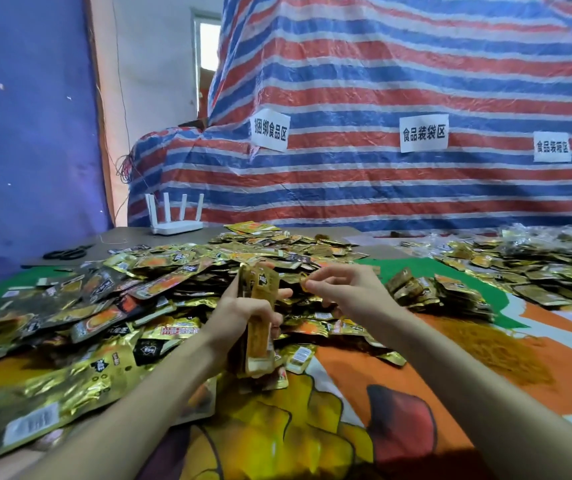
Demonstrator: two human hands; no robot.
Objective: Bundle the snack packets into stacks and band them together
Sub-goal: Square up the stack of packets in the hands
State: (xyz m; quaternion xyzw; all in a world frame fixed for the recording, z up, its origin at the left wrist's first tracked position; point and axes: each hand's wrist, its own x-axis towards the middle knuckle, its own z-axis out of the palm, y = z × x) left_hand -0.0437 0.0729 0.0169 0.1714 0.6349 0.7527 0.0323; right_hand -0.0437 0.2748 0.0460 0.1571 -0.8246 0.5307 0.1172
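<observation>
At frame centre, the left hand [239, 315] grips an upright packet stack [261, 299]. Beside it, the right hand [345, 292] pinches a small yellowish piece [306, 285].

left grip [243, 311] clasps an upright packet stack [258, 317] while right grip [343, 289] pinches a rubber band [304, 284] above the loose packets [104, 306].

Your left hand [236, 313] covers the middle of the stack of packets [260, 344], the small thing [307, 284] pinched in your right hand [343, 289] is too small to identify, and the loose heap [70, 323] runs off the left edge.
</observation>
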